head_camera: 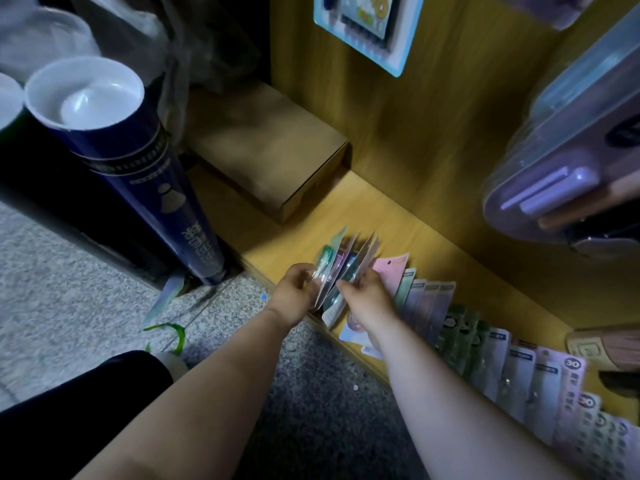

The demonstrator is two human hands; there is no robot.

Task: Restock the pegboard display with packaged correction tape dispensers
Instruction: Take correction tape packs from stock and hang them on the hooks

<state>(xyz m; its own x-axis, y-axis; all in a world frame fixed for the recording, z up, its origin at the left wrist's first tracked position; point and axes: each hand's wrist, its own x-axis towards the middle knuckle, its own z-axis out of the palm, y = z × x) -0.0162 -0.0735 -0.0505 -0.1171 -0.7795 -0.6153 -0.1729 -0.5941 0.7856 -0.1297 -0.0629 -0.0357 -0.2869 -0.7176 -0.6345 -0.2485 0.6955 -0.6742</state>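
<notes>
Both my hands hold a fanned bunch of packaged correction tape dispensers (346, 261) over the low yellow wooden shelf (284, 251). My left hand (299, 289) grips the bunch from its left side. My right hand (367, 294) pinches cards on its right side. More carded packs (429, 306) lie in an overlapping row along the shelf toward the lower right, in pink, lilac, green and white. One pack (349, 332) lies flat under my right wrist. The picture is blurred.
A brown cardboard box (270, 150) sits at the shelf's left end. A dark blue stack of paper cups (138, 161) leans on the left. A blue carded pack (370, 26) and lilac packaged goods (568, 168) hang on the yellow back panel above. The speckled floor (69, 289) lies below.
</notes>
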